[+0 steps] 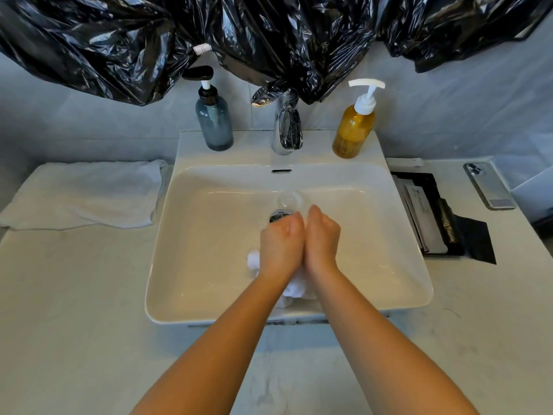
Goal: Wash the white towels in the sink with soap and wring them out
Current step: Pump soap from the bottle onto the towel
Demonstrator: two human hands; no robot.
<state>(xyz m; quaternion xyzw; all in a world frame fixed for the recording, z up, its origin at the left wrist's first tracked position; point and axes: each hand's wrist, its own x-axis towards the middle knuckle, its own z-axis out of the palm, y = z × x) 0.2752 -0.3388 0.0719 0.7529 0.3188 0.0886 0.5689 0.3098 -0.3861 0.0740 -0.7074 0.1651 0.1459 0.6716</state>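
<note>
Far to the left of our hands, a folded white towel [83, 194] lies flat on the counter [74, 295]. Our left hand [281, 247] and right hand [321, 241] press side by side over the sink [209, 235], both closed tight around a small wet towel [291, 290] (only bits poke out below them). Beyond our hands stand a blue bottle [214, 122], the tap [287, 127] and a yellow soap bottle [353, 131]. A phone [489, 185] lies far right.

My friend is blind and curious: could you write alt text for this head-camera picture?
Two bare hands, left and right, squeeze a white towel together over a white sink. Behind stand a tap, a blue bottle and an amber bottle; another towel lies left.
</note>
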